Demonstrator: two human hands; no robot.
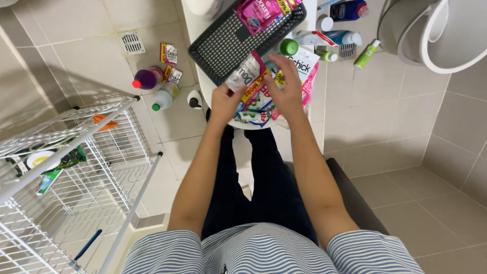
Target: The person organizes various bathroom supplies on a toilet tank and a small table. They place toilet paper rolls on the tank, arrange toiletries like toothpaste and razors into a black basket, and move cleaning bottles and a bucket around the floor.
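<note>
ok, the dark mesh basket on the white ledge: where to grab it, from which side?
Probably the near rim of the basket, coming from the person's left. It sits tilted with that long edge bare, while a pink pouch fills the far end and both hands and sachets crowd its right corner.

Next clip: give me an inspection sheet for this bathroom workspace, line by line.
Surface: white ledge over a tiled floor.
Job's things: sachet held between both hands; more sachets piled beneath.
Clutter: black basket on the ledge with a pink pouch; green-capped bottle; purple bottle and packets on the floor.
Hands: left hand and right hand both grip the sachet.
Cables: nothing seen.
Surroundings: white wire rack at left, grey bin top right, floor drain.
</note>
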